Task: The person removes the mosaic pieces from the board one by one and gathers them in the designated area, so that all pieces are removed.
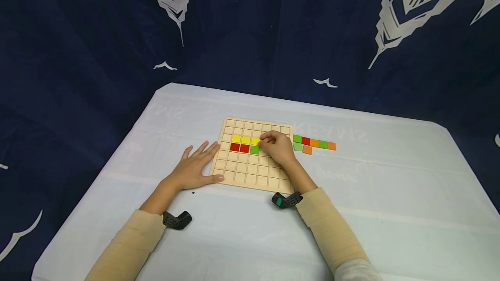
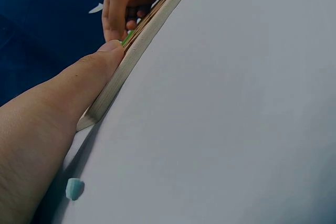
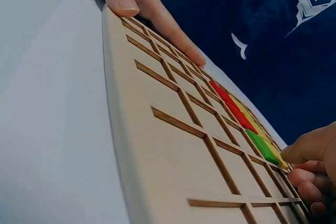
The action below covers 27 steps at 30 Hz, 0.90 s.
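A square wooden grid board [image 1: 251, 169] lies on the table. My left hand [image 1: 195, 168] is spread flat at its left edge, with thumb and fingertips on the rim; the left wrist view shows the thumb [image 2: 94, 74] against the edge. My right hand [image 1: 279, 147] is over the board, its thumb and bent fingers pinching a yellow tile [image 1: 255, 141] at the right end of a row of yellow tiles [image 1: 241, 139]. In the row nearer me sit two red tiles [image 1: 239, 147] and a green tile [image 1: 254, 150]. The right wrist view shows the green tile [image 3: 262, 147] just beside my right fingertips.
Right of the board lie several loose tiles: a red tile [image 1: 305, 141], orange tiles [image 1: 307, 150] and green tiles [image 1: 298, 146]. A white cloth [image 1: 226, 237] covers the table. Behind it hangs a dark blue curtain [image 1: 250, 47]. A small dark speck [image 1: 193, 193] lies near my left thumb.
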Available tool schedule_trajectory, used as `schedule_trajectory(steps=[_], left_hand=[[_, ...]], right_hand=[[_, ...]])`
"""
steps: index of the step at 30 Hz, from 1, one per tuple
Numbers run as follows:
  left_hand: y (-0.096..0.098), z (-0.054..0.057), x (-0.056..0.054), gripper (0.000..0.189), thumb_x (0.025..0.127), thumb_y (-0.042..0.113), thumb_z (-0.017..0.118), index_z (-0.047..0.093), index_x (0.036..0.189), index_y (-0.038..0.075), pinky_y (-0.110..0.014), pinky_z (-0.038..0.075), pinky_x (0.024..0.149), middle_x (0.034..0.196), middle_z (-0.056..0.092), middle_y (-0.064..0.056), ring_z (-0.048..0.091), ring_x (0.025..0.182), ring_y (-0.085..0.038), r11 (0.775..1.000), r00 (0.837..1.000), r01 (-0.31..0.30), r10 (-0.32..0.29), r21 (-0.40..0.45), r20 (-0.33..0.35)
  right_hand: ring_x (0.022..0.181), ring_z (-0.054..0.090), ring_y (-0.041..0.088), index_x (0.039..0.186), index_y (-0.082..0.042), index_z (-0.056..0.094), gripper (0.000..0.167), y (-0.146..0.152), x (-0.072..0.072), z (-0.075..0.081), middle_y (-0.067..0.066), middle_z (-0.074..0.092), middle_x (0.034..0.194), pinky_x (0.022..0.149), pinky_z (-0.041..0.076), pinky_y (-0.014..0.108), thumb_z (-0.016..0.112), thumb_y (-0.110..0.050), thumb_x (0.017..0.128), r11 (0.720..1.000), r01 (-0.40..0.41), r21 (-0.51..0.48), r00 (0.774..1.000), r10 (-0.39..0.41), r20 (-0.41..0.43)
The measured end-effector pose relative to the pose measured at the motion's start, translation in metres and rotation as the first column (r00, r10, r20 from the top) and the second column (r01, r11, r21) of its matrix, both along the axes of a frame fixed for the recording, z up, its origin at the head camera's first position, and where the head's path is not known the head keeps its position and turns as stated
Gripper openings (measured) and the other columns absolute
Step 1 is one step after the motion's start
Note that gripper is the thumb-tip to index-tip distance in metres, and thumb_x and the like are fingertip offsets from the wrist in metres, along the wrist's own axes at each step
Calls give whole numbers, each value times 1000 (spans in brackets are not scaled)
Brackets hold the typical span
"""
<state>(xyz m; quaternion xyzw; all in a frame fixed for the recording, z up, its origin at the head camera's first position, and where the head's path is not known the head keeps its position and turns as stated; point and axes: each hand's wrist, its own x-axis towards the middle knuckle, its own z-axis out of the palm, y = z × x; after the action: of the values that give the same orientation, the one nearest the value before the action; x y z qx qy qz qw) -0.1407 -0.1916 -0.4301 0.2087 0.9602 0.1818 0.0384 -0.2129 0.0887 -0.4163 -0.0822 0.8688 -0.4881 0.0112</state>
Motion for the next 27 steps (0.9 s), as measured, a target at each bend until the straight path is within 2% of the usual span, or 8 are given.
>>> schedule_trajectory(steps=[15, 27], left_hand=[[1, 0, 0, 99, 83, 69, 57, 19, 157, 15, -59, 1, 113, 161, 18, 0, 8, 149, -25, 1000, 1000, 1, 0, 6, -6], [1, 1, 1, 99, 83, 68, 57, 20, 157, 15, -59, 1, 113, 161, 17, 0, 9, 149, -25, 1000, 1000, 0, 0, 4, -4]], right_hand=[[74, 55, 18, 104, -1, 71, 21, -5, 2, -4, 6, 63, 84, 68, 44, 27, 66, -9, 86, 999, -6, 47, 998, 9, -59], [75, 56, 19, 101, -2, 70, 18, -5, 2, -4, 6, 62, 84, 69, 44, 28, 66, -10, 86, 998, -6, 56, 999, 8, -46]])
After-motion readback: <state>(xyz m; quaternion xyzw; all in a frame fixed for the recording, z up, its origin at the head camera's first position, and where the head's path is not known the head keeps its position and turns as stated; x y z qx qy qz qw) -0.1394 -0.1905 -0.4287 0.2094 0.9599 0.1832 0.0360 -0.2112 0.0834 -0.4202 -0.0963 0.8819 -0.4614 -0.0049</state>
